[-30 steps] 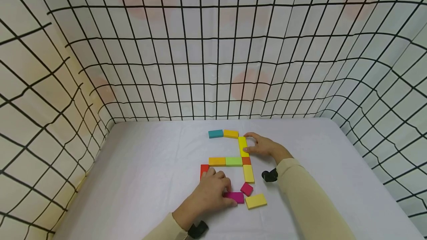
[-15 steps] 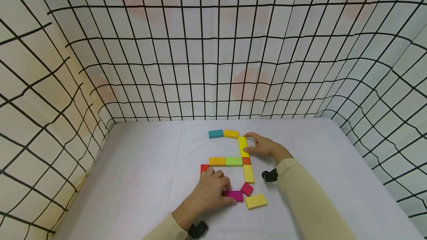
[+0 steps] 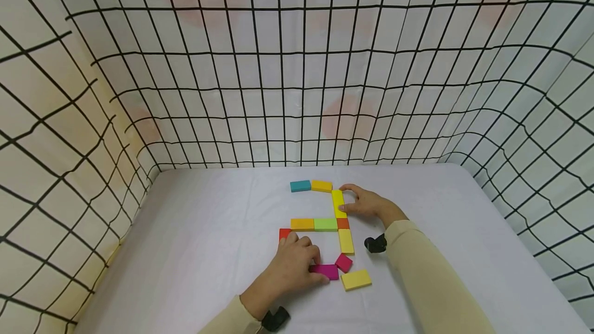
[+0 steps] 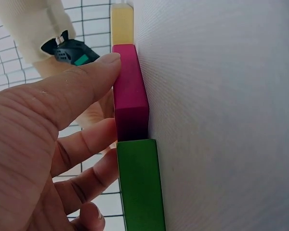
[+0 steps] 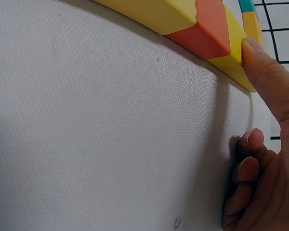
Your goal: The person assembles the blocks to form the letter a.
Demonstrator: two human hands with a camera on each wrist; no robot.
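Note:
My left hand pinches a magenta block between thumb and fingers, low on the table. A green block meets its end in the left wrist view; from the head the hand hides it. The red block shows partly past the knuckles. My right hand holds a bright yellow block, thumb on its side and index finger at its far end. That block adjoins an orange-red cube, with a pale yellow block below. A tilted crimson cube sits by the magenta block's corner.
At the far side lie a teal block and an amber block end to end. An orange block and a lime block form the middle row. A loose yellow block lies nearer. Black wire mesh surrounds the table.
The left hand has shifted the magenta block slightly away from me and a touch left, nearer the crimson cube. My right hand stays on the bright yellow block.

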